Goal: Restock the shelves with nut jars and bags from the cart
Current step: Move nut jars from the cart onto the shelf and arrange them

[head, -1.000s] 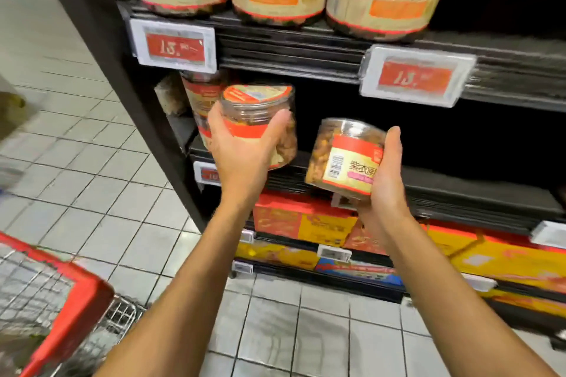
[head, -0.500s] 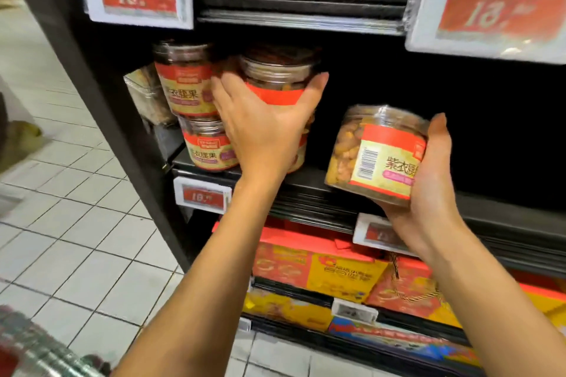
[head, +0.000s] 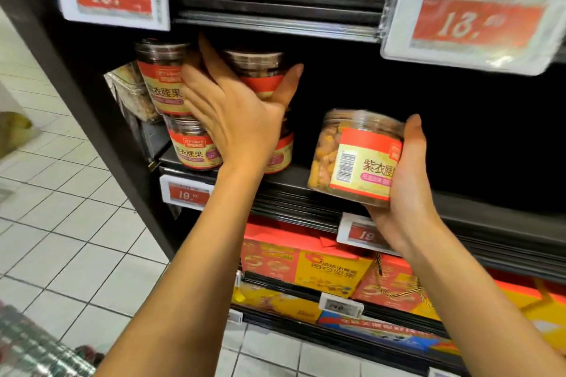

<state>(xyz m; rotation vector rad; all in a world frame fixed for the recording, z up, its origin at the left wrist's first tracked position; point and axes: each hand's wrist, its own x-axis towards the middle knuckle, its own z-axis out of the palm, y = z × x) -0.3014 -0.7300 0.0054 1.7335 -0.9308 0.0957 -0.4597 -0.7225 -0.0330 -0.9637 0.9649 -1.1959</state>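
Head camera, looking down into the black metal shelf bay (head: 352, 190); left hand (head: 239, 119) spread wide over the clear plastic nut jar with the red-and-cream label (head: 260, 76), thumb out on the jar's right side, fingers (head: 205, 52) wedged between it and the neighbouring two-high stack of matching jars (head: 171, 101); resting on, or just above, a lower jar of the same kind (head: 280, 153), contact hidden behind the wrist. Right hand (head: 401, 180) cupped under and behind a second clear nut jar with barcode label (head: 358, 159), thumb up along its right flank, jar tilted, held in front of the shelf lip and clear of the board, beside the empty dark stretch to the right.

Judged as the seating step for the left jar; best done by lowering it square onto the lid beneath, base centred, label turned outward like its neighbours; worth sliding the fingers out sideways and slowly, since a snagged fingertip could tip the left stack; a light press on top before letting go to check for wobble. Then the right jar: level it first, set it down just beside the new stack, push back until flush. White price tag with red panel (head: 186, 191) close below the wrist; best not knocked. Wire cart corner (head: 33, 349) low left, contents out of view.
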